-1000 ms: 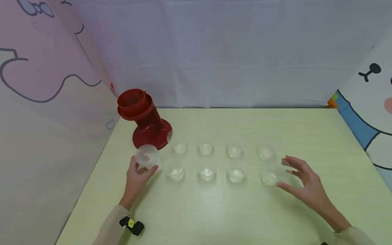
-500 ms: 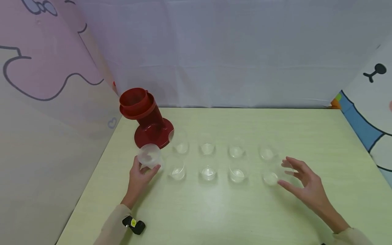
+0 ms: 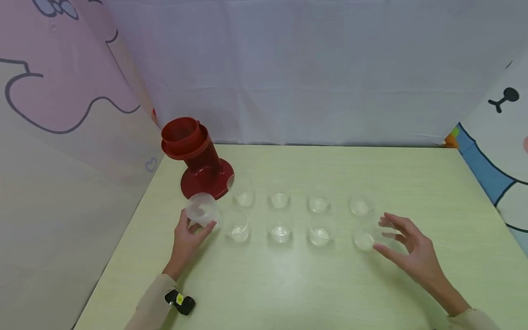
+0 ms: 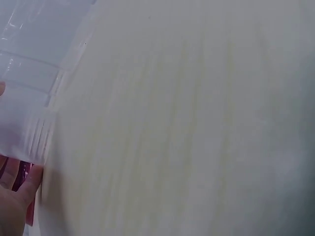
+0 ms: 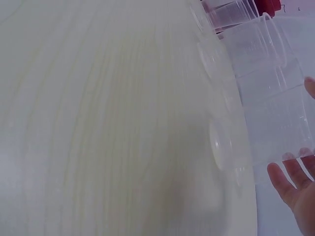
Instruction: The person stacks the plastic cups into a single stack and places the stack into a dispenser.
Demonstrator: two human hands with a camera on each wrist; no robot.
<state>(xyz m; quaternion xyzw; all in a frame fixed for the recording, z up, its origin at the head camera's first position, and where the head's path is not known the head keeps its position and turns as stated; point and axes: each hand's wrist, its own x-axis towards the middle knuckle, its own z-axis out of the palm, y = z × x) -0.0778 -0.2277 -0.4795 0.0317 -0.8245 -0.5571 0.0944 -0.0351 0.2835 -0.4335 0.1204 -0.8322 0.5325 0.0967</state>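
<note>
My left hand (image 3: 185, 245) has its thumb and fingers curved around a whitish stack of nested clear plastic cups (image 3: 201, 208) at the left end of the cup rows. In the left wrist view, ridged rims (image 4: 39, 132) show low on this stack, with fingertips right at its side. At the opposite end, my right hand (image 3: 416, 256) curves around the front-row clear plastic cup (image 3: 364, 239). The right wrist view has that cup (image 5: 275, 130) upright between thumb and fingers. Between my hands, more clear cups (image 3: 280, 233) stand in two rows.
A dark red stand (image 3: 202, 158) with a round base and a wide, open tubular top is behind the left stack. The pale wooden table (image 3: 280, 284) runs back to a whitish cloth (image 3: 288, 82). Printed cloths (image 3: 74, 183) border both sides.
The head view has shifted slightly, moving everything a little to the right in it. Both hands keep their places at the cups.
</note>
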